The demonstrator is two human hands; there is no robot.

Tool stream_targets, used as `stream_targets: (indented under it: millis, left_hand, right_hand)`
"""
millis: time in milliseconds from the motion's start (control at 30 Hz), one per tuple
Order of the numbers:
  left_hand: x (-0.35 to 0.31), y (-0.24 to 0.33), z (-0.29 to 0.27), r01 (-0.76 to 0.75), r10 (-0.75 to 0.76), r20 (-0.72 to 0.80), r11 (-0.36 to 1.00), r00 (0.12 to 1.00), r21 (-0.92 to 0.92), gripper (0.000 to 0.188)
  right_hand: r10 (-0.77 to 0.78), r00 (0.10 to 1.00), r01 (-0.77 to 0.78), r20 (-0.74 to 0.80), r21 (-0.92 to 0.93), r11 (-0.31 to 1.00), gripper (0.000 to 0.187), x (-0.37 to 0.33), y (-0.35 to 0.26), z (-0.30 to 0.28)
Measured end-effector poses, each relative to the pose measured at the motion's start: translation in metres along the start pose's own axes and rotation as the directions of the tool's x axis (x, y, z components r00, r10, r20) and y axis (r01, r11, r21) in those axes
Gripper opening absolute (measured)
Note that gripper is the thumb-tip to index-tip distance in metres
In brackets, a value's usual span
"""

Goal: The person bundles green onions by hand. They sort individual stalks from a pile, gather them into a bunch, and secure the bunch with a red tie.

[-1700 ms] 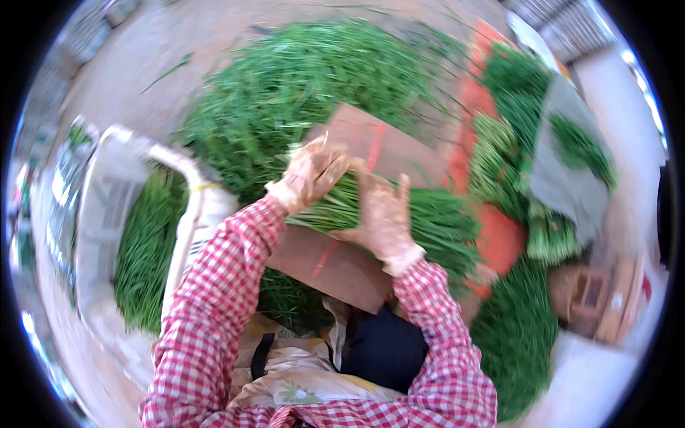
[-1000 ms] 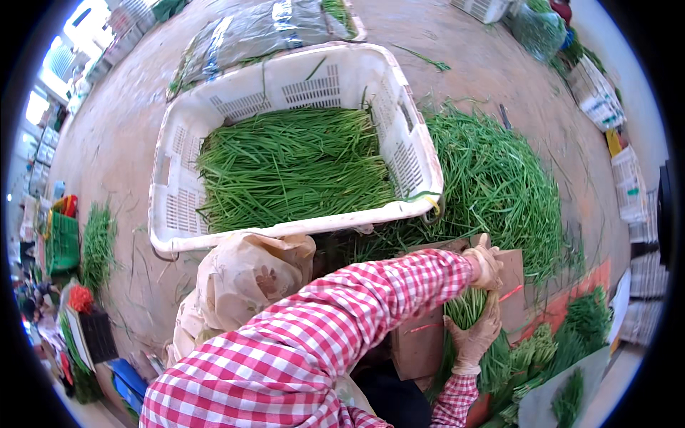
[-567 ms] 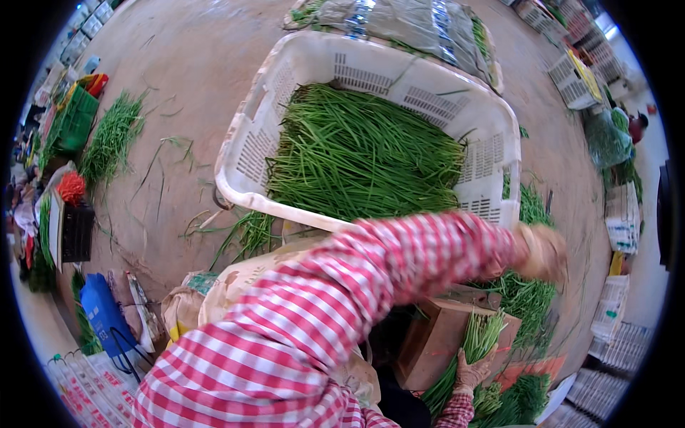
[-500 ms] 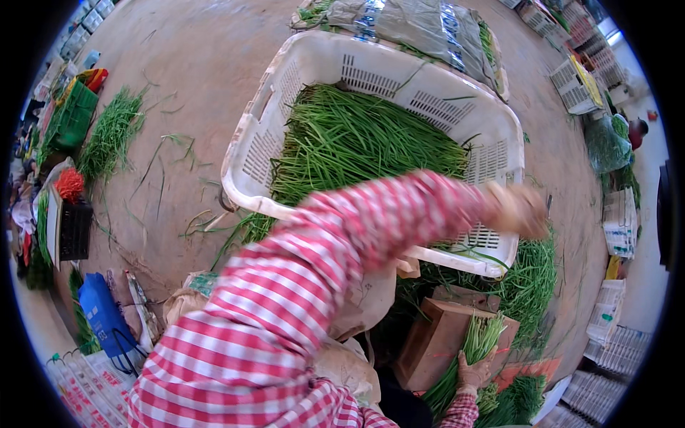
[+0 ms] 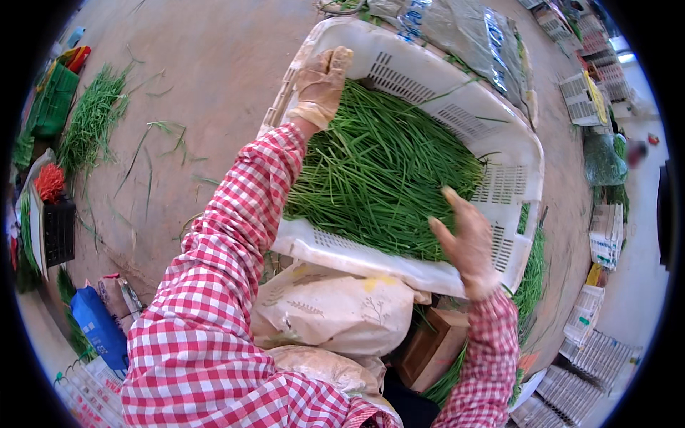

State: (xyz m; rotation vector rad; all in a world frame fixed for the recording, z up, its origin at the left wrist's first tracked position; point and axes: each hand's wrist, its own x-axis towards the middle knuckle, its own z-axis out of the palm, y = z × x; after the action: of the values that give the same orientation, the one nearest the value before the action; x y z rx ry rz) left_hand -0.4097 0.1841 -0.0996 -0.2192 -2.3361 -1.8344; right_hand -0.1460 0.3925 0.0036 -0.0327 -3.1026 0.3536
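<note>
A large white plastic crate (image 5: pixel 514 192) holds a thick heap of long green chives (image 5: pixel 378 171), lying across its bottom. My left hand (image 5: pixel 320 87), in a pale thin glove, is over the crate's left wall near the far-left corner. Its fingers look extended and close together, with no stalks visible in them; the palm is hidden. My right hand (image 5: pixel 469 239), also gloved, hovers at the near right part of the crate beside the heap. Its thumb and fingers are apart, and nothing shows between them.
Below the crate are a patterned cloth (image 5: pixel 335 303) over my lap and a wooden box (image 5: pixel 432 349). More chives (image 5: pixel 531 285) lie right of the crate. A covered crate (image 5: pixel 464 43) stands beyond. Loose greens (image 5: pixel 96 118) and a green crate (image 5: pixel 57 103) are left.
My left hand has swung from the crate's right side to its far-left wall. My right hand has let go of the chive bundle by the wooden box and risen to the crate.
</note>
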Motion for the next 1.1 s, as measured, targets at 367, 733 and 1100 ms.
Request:
stream_targets:
  millis: [367, 733, 1100]
  left_hand:
    - [0.022, -0.004, -0.042, -0.227, 0.333, -0.146, 0.846, 0.931, 0.482, 0.025]
    - [0.005, 0.034, -0.047, -0.028, 0.032, -0.012, 0.976, 0.999, 0.214, 0.028]
    - [0.006, 0.033, -0.041, -0.147, 0.156, -0.031, 0.971, 0.987, 0.189, 0.021]
  right_hand:
    - [0.152, 0.915, -0.107, 0.373, -0.140, 0.984, 0.094, 0.147, -0.097, 0.194]
    - [0.134, 0.909, -0.417, 0.395, 0.868, 0.268, 0.038, 0.078, -0.023, 0.146]
    - [-0.286, 0.918, 0.326, 0.276, -0.113, 0.938, 0.115, 0.113, -0.121, 0.233]
